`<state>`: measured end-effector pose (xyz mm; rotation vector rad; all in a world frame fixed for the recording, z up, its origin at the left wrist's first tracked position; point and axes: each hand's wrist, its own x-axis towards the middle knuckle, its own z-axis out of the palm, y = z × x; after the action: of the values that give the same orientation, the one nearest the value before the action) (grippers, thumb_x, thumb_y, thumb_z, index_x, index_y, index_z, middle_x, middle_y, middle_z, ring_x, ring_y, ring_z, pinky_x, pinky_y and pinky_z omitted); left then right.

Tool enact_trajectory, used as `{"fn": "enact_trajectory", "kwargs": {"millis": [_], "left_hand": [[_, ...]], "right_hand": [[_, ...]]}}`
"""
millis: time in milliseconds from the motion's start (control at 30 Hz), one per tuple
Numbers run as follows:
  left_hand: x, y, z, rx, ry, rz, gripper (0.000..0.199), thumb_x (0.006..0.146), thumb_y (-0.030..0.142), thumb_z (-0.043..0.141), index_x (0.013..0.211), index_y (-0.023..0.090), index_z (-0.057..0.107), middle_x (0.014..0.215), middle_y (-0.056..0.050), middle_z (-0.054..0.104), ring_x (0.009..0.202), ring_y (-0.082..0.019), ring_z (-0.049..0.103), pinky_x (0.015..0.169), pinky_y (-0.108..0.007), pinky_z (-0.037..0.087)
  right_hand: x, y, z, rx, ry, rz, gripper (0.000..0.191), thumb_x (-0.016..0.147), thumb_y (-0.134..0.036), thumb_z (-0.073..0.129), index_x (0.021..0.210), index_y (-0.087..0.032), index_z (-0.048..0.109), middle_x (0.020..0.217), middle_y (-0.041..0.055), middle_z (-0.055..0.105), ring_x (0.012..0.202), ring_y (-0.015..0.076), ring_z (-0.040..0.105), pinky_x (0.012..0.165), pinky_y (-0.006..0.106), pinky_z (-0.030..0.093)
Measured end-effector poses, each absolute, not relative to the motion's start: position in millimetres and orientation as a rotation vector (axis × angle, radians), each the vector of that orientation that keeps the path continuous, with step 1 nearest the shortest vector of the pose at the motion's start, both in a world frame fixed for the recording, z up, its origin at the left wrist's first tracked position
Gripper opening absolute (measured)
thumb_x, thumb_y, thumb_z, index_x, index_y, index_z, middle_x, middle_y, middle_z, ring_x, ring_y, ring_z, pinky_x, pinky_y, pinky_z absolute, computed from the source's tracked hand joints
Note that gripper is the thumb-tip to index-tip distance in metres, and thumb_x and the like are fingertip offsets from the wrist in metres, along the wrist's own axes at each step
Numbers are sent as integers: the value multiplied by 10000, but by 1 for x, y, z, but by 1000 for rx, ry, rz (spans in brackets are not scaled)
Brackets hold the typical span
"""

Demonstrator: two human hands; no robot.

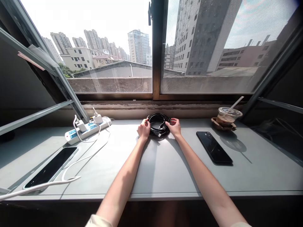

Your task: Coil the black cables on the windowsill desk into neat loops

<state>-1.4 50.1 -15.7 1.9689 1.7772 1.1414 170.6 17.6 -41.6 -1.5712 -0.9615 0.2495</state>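
A coiled black cable (pixel 155 129) lies near the back of the grey desk (pixel 165 170), its plug ends showing inside and at the front of the loop. My left hand (pixel 143 129) grips the coil's left side, fingers curled and thumb against the cable. On the opposite side, my right hand (pixel 174 127) pinches the coil between thumb and fingers. Some of the fingertips are hidden behind the cable.
To the left are a white power strip (pixel 88 130) with plugged-in chargers, white cords and a phone (pixel 52 167). At right lie a black phone (pixel 214 147) and a lidded drink cup (pixel 228 116) in a brown holder. A window stands behind the desk.
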Motion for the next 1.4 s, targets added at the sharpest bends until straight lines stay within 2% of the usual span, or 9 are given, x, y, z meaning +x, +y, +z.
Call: {"fn": "enact_trajectory", "kwargs": {"millis": [200,300,500,633,733,967,1133,1267,1400], "left_hand": [[-8,51,-14,2013,1734,1128,333,876,370,431,1129,280,629,783,-15,689,741,-168,624,638,-232,403],[-11,51,-13,2023,1735,1144,344,874,392,428,1140,293,621,725,-4,673,707,-169,616,634,-237,401],[-20,55,-13,1961,1798,1226,309,864,395,433,1084,291,623,672,5,650,684,-182,612,636,-249,396],[-24,58,-11,1911,1841,1314,345,883,426,381,1065,236,604,678,-18,637,664,-185,606,629,-259,402],[-20,57,-10,1931,1798,1407,378,897,378,357,1183,185,511,760,-37,648,710,-174,611,698,-267,427],[-5,52,-17,2294,1421,1440,357,868,247,383,1186,179,529,1289,-89,536,1231,-188,447,1013,-329,319],[-2,57,-24,2482,1233,1304,400,867,260,359,1215,167,533,1298,-89,541,1266,-212,423,1031,-385,318],[-3,62,-25,2476,1207,1333,458,865,300,353,1276,150,485,1378,-119,454,1262,-237,431,1011,-406,342],[-3,66,-25,2487,1201,1318,469,870,329,327,1259,136,503,1329,-124,507,1268,-242,423,1016,-419,335]], "right_hand": [[175,17,-42,-1567,-987,300,543,589,-577,661,966,-194,582,974,74,618,871,210,579,725,301,434],[178,13,-39,-1594,-968,260,485,710,-620,513,944,-203,590,964,75,610,897,219,567,749,313,415],[193,10,-36,-1662,-908,164,417,818,-503,374,900,-173,615,955,111,605,942,254,527,826,370,372],[197,5,-34,-1681,-925,121,385,814,-457,400,898,-184,657,937,87,623,816,215,547,750,330,392],[188,2,-30,-1694,-945,61,375,826,-432,402,972,-218,673,972,59,627,788,200,541,698,306,385],[162,4,-29,-1683,-1154,70,376,851,-362,410,1090,-244,674,980,34,599,711,147,543,650,269,387],[163,5,-31,-1683,-1151,125,402,870,-352,371,1124,-238,661,1017,45,545,816,147,560,661,247,406],[164,6,-30,-1675,-1120,170,379,872,-354,387,1107,-256,669,1005,31,536,774,121,557,673,233,420],[168,13,-32,-1650,-1074,241,342,860,-359,427,1072,-261,678,1015,25,553,735,101,558,686,214,439]]}}
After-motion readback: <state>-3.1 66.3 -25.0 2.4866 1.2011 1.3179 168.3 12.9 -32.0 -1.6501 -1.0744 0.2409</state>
